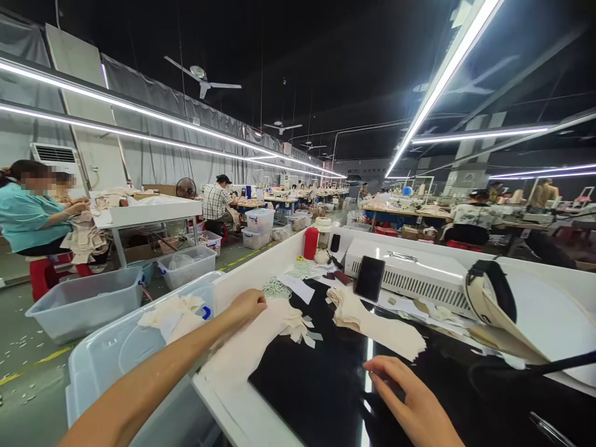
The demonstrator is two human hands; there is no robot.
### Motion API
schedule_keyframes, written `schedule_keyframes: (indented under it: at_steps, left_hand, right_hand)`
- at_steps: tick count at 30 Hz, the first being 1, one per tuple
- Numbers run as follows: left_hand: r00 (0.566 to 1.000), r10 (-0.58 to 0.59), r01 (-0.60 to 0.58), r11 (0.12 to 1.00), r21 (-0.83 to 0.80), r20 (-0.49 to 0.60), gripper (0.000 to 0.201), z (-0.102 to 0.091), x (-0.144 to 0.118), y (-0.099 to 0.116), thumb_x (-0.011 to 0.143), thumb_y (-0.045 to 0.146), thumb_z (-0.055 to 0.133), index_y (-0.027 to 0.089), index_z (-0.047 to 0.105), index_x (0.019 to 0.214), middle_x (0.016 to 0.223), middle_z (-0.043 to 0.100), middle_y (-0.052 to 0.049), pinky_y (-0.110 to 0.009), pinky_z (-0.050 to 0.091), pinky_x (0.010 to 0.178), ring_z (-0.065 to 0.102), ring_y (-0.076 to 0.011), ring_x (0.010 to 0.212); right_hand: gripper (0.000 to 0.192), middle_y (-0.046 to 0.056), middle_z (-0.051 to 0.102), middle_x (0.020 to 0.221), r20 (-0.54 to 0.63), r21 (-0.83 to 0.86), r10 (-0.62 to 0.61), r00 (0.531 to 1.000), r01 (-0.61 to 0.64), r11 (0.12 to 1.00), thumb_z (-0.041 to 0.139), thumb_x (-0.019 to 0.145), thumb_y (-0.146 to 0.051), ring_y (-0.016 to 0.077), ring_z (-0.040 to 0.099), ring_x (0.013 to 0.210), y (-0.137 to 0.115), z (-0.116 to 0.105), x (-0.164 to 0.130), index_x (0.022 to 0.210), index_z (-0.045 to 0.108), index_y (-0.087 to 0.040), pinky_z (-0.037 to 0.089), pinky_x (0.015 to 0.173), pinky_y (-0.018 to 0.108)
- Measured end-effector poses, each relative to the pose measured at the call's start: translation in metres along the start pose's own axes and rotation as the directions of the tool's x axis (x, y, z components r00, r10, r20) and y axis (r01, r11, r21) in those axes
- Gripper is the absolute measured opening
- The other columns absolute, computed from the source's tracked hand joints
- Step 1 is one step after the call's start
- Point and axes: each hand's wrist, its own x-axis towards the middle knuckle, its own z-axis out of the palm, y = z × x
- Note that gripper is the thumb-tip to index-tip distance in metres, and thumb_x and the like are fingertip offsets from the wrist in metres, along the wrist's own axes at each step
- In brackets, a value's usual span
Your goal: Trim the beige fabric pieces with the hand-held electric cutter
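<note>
My left hand (249,304) is closed, its fingers curled at the upper left edge of a pile of cream fabric pieces (254,344). Whether cloth is pinched in it is hidden. That pile drapes over the table's left edge, with pale tabs along its right end. Over the black tabletop (316,372), my right hand (410,400) is held with its fingers stretched out and slightly apart; I see nothing clearly held. A second stack of cream fabric pieces (377,326) lies just beyond it.
A phone (369,279) leans against a white slotted machine (410,270) at the back. Pale green cord (275,288) and a red bottle (311,243) stand far left. A pen (552,428) lies front right. Left of the table is a clear plastic bin (93,366); people work beyond.
</note>
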Motion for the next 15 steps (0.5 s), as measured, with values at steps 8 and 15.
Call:
schedule_keyframes:
  at_steps: [8,15]
  left_hand:
    - [0.998,0.068,-0.069,0.962,-0.265,-0.013,0.035,-0.010,-0.008,0.016,0.106,0.039,0.070,0.017,0.066,0.133,0.134,0.066,-0.010,-0.047,0.061,0.097,0.069,-0.0279,0.115]
    - [0.962,0.248,-0.125,0.777,-0.617,0.118,0.027,-0.008,-0.033,0.072,0.107,0.040,0.067,0.015,0.067,0.116,0.104,0.068,-0.005,-0.032,0.060,0.074,0.068,-0.0171,0.084]
  right_hand:
    - [0.028,0.005,0.078,0.093,0.099,0.087,0.029,0.995,-0.038,0.995,0.071,0.083,-0.057,0.0289,0.070,0.083,-0.016,0.011,-0.008,0.087,0.081,-0.032,0.059,0.080,0.039]
    - [0.058,0.008,0.080,0.102,0.293,0.492,0.342,0.893,-0.448,0.747,0.084,0.073,-0.074,0.0267,0.074,0.093,-0.043,0.028,-0.019,0.104,0.081,-0.025,0.062,0.074,0.033]
